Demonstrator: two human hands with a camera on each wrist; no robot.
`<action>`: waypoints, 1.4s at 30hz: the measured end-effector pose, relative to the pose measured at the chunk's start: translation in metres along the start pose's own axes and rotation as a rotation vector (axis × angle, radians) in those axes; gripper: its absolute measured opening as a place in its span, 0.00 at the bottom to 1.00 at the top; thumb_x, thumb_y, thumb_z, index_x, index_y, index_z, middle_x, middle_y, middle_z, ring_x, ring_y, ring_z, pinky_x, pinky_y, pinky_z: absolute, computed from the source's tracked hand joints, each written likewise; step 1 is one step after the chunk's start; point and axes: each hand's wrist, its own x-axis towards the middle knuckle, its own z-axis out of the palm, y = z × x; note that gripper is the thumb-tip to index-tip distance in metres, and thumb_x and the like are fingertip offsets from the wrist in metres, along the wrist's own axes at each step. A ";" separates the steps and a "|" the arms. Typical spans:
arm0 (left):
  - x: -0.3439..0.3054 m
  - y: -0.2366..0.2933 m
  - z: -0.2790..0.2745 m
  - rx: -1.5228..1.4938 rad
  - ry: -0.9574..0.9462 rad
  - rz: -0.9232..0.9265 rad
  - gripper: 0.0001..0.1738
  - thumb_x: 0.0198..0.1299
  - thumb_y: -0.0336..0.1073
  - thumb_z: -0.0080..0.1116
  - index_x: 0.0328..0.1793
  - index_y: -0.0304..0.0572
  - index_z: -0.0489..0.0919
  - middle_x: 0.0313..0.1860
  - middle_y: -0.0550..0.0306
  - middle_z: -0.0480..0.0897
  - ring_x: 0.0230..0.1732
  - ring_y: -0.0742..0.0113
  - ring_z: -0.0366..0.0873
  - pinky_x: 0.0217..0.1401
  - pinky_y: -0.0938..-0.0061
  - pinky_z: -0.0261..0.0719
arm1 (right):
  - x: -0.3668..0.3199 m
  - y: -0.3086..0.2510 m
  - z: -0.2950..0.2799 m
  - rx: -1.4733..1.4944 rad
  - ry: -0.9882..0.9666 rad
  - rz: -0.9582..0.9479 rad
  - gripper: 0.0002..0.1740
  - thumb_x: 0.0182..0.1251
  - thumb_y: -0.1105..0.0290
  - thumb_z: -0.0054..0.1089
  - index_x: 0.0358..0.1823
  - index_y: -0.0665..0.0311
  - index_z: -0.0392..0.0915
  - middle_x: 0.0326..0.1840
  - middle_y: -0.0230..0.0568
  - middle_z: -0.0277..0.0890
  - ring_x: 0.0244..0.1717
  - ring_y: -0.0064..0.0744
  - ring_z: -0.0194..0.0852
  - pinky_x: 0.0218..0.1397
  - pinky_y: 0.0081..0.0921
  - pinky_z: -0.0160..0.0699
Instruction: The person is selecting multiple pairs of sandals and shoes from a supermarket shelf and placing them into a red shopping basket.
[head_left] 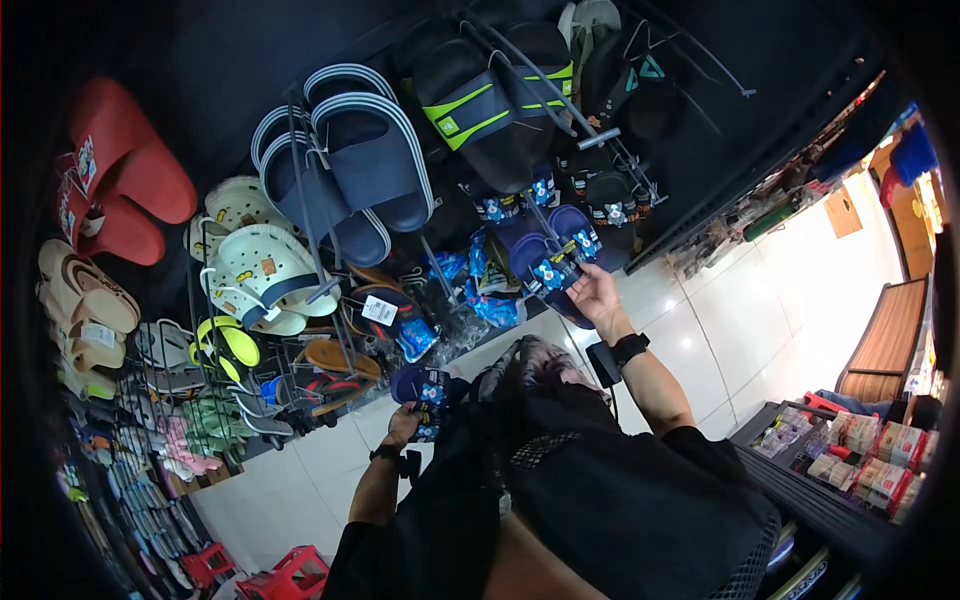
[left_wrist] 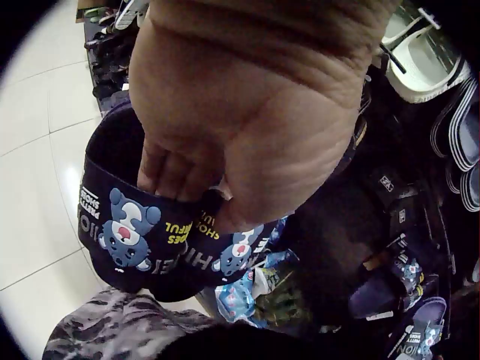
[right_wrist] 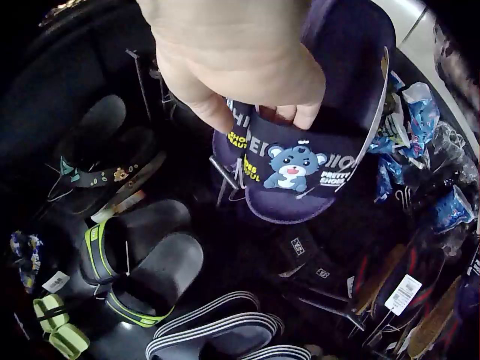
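My left hand (head_left: 403, 425) holds a pair of dark slide sandals (left_wrist: 129, 234), low by my body. Their straps carry a blue cartoon bear and white and yellow lettering. In the left wrist view its fingers are curled over the strap edges. Up at the rack, my right hand (head_left: 597, 297) grips another pair of purple-navy slides (right_wrist: 292, 169) with the same bear print. Its fingertips tuck under the strap in the right wrist view, and the palm hides part of the second slide. More bear slides (head_left: 490, 205) hang just behind this pair.
Navy slides with striped edges (head_left: 365, 140), black-and-lime slides (head_left: 480, 110), white clogs (head_left: 260, 265) and red slides (head_left: 130, 170) hang on the dark wall. Metal hooks (head_left: 600, 138) stick out from it. Blue plastic packaging (head_left: 495, 308) lies low by the rack. A goods shelf (head_left: 850, 450) stands at right.
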 end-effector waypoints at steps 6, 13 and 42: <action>-0.020 0.065 0.005 0.304 -0.038 0.003 0.18 0.50 0.38 0.56 0.49 0.43 0.74 0.39 0.49 0.80 0.43 0.58 0.78 0.46 0.69 0.72 | 0.009 -0.003 0.025 0.040 -0.009 0.018 0.04 0.58 0.69 0.50 0.30 0.61 0.72 0.32 0.40 0.78 0.38 0.33 0.76 0.44 0.28 0.72; -0.035 0.146 0.015 0.448 -0.092 0.024 0.14 0.54 0.37 0.53 0.48 0.47 0.73 0.33 0.52 0.79 0.37 0.62 0.77 0.39 0.69 0.71 | 0.036 -0.019 0.055 0.073 0.034 -0.004 0.10 0.59 0.65 0.52 0.21 0.54 0.68 0.22 0.33 0.71 0.27 0.32 0.69 0.40 0.31 0.69; -0.011 0.367 0.136 0.647 -0.325 0.603 0.19 0.56 0.38 0.50 0.54 0.47 0.71 0.27 0.49 0.78 0.31 0.57 0.77 0.34 0.67 0.71 | 0.005 -0.026 -0.050 -1.305 -0.561 -0.086 0.44 0.44 0.62 0.72 0.62 0.65 0.58 0.57 0.41 0.66 0.57 0.29 0.62 0.59 0.26 0.64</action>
